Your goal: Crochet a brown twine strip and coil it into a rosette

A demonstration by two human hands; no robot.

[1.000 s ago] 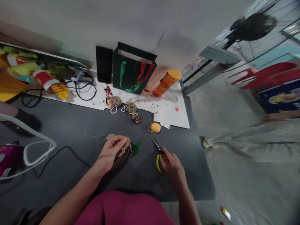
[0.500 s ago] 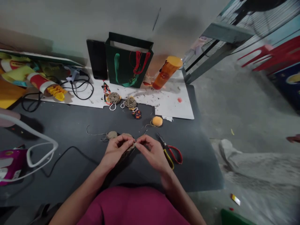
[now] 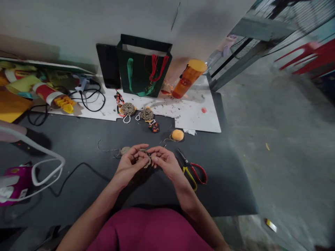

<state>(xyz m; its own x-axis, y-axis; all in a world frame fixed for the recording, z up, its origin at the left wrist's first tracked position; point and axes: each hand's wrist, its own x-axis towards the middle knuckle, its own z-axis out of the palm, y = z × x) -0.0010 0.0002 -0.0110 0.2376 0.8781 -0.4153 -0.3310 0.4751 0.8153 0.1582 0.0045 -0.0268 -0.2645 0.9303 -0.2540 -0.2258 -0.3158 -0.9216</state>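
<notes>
My hands meet low in the middle of the dark mat (image 3: 209,195). My left hand (image 3: 130,164) and my right hand (image 3: 165,162) both pinch a coiled jute twine rosette (image 3: 147,158), which they mostly hide. Any fine tool between my fingers is too small to tell. A tan jute ball (image 3: 125,150) trails thin twine to the left of my left hand. Scissors with yellow and red handles (image 3: 193,173) lie just right of my right hand. Above my hands sits an orange ball (image 3: 177,135) wrapped with thin thread.
A white board (image 3: 193,115) holds two beaded jute rosettes (image 3: 128,109), a green paper bag (image 3: 143,69), an orange bottle (image 3: 188,78) and a black tablet (image 3: 108,66). A black cable (image 3: 81,167) and a purple item (image 3: 17,181) lie left. Concrete floor (image 3: 274,157) lies right.
My right hand has let go of the scissors, which now lie flat to its right. Both hands have come together on the jute rosette. The view has tilted, shifting the scene.
</notes>
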